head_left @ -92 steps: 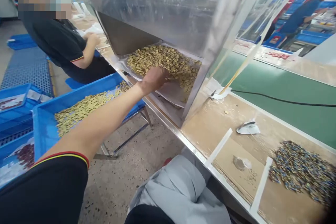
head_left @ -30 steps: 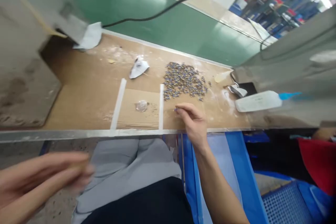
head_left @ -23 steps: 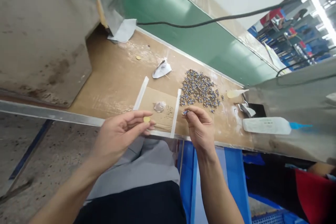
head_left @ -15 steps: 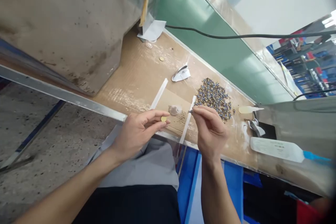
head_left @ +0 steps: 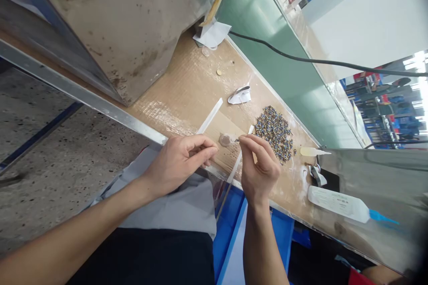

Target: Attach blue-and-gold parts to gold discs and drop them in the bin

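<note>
My left hand (head_left: pixel 182 162) is closed in a pinch just over the front edge of the bench. The small yellow disc seen between its fingertips a moment ago is now mostly hidden by them. To its right, my right hand (head_left: pixel 260 164) pinches a small dark metal part (head_left: pixel 236 140) between thumb and forefinger. Between the hands lies a small clear round dish (head_left: pixel 226 140) on a cardboard sheet (head_left: pixel 217 127), with tiny specks beside it. A pile of small blue and brass-coloured parts (head_left: pixel 273 133) lies just beyond my right hand.
White tape strips (head_left: pixel 210 116) edge the cardboard. Behind lie a paper-wrapped piece (head_left: pixel 240 95) and a loose yellow disc (head_left: pixel 219 72). At right are a small dropper bottle (head_left: pixel 310 151) and a larger blue-tipped bottle (head_left: pixel 339 203). A black cable (head_left: pixel 284 55) hangs along the green panel.
My right hand has moved slightly left, bringing its part closer to the clear dish. The yellow disc in my left fingers has turned or slipped out of sight. The view has shifted and tilted.
</note>
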### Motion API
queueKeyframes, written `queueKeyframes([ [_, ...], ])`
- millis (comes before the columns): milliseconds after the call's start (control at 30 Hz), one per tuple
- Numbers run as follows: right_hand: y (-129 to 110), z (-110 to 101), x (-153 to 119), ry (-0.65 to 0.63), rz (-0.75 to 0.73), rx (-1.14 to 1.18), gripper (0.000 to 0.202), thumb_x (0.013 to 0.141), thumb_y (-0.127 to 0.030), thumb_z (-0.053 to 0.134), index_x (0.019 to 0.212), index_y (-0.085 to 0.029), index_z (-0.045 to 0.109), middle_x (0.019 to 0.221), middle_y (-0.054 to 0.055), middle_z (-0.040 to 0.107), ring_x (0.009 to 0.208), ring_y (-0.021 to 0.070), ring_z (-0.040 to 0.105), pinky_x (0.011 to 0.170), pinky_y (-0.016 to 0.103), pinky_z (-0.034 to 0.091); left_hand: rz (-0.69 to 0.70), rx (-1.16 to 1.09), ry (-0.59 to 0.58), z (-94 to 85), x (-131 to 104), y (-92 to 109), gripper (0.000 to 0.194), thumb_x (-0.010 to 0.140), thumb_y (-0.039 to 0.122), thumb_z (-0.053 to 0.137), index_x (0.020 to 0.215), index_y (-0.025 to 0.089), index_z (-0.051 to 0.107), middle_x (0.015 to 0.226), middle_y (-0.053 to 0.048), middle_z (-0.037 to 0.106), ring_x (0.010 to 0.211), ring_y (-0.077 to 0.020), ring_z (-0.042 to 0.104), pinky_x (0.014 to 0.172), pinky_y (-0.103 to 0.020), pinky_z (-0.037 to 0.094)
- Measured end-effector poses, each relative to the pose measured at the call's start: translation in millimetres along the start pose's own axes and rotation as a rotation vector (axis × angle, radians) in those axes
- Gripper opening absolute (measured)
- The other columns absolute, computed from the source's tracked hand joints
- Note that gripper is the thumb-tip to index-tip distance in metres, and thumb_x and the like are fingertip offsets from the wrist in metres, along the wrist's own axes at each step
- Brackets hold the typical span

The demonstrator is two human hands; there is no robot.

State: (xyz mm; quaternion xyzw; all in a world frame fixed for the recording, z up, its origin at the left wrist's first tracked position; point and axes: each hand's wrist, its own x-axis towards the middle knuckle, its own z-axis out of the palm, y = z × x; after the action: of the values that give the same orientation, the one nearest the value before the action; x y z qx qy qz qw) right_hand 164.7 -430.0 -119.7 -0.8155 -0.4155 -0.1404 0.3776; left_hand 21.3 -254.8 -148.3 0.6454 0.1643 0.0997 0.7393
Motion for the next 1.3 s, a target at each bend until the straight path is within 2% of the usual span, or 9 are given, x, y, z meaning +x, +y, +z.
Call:
queueKeyframes([
  [167,0,0,0,-0.038,-0.022,-0.02,0.02,0.112,-0.018,0.071,0.114,-0.03,0.086,0.114,0.003,0.084,0.105,0.0207,0.082,0.097,0.04,0.071,0.015,-0.047,-0.005,-0.9,0,-3,0.022,0.111,0.034,0.068,0.122,0.027,0.087,0.087,0.001,0.081,0.075,-0.0151,0.075,0.076,-0.025,0.064],
  [367,-1,0,1,-0.028,-0.05,-0.035,0.021,0.111,-0.017,0.07,0.113,-0.031,0.086,0.112,0.002,0.084,0.102,0.0208,0.083,0.095,0.04,0.071,-0.048,-0.087,-0.046,-5.2,1,-4,0.033,0.113,0.033,0.068,0.143,0.032,0.08,0.116,0.001,0.089,0.094,-0.0162,0.084,0.09,-0.027,0.068],
  [567,1,0,2,0.011,-0.056,-0.035,0.022,0.111,-0.016,0.072,0.116,-0.031,0.087,0.115,0.003,0.085,0.105,0.0209,0.083,0.098,0.042,0.07,-0.041,-0.185,-0.045,-2.2,3,0,0.03,0.112,0.029,0.069,0.139,0.024,0.08,0.12,-0.002,0.09,0.106,-0.0179,0.086,0.096,-0.026,0.07],
  [733,1,-2,8,0.036,-0.034,-0.037,0.019,0.109,-0.016,0.075,0.114,-0.03,0.087,0.115,0.002,0.085,0.106,0.0202,0.082,0.097,0.039,0.069,-0.072,-0.192,-0.029,-1.7,1,3,0.024,0.11,0.03,0.073,0.132,0.024,0.081,0.118,-0.002,0.09,0.103,-0.0192,0.087,0.096,-0.029,0.071],
  [900,2,-1,10,0.01,-0.029,-0.053,0.016,0.11,-0.017,0.074,0.112,-0.027,0.087,0.113,0.002,0.085,0.105,0.0199,0.082,0.096,0.038,0.069,-0.108,-0.228,0.012,0.4,1,6,0.015,0.104,0.023,0.08,0.119,0.024,0.082,0.114,-0.001,0.091,0.099,-0.0172,0.087,0.092,-0.025,0.071],
  [1067,4,1,8,0.003,-0.043,-0.073,0.017,0.111,-0.017,0.073,0.113,-0.027,0.086,0.114,0.003,0.084,0.105,0.0198,0.082,0.097,0.038,0.069,-0.114,-0.209,0.029,2.9,2,5,0.015,0.101,0.026,0.085,0.115,0.026,0.083,0.112,0.001,0.091,0.107,-0.0186,0.088,0.097,-0.024,0.069],
  [1200,7,2,6,0.003,-0.079,-0.118,0.02,0.111,-0.015,0.071,0.116,-0.027,0.087,0.115,0.003,0.084,0.104,0.0196,0.082,0.099,0.039,0.068,-0.092,-0.167,0.043,3.3,2,6,0.016,0.1,0.026,0.085,0.115,0.026,0.084,0.112,0.002,0.091,0.106,-0.019,0.088,0.097,-0.026,0.07],
  [1300,6,1,6,0.05,-0.109,-0.137,0.021,0.11,-0.013,0.073,0.116,-0.028,0.087,0.114,0.003,0.085,0.104,0.0197,0.083,0.097,0.039,0.068,-0.078,-0.124,0.053,4.8,2,5,0.015,0.1,0.026,0.085,0.116,0.027,0.085,0.11,0.003,0.091,0.105,-0.0187,0.088,0.096,-0.026,0.07],
])
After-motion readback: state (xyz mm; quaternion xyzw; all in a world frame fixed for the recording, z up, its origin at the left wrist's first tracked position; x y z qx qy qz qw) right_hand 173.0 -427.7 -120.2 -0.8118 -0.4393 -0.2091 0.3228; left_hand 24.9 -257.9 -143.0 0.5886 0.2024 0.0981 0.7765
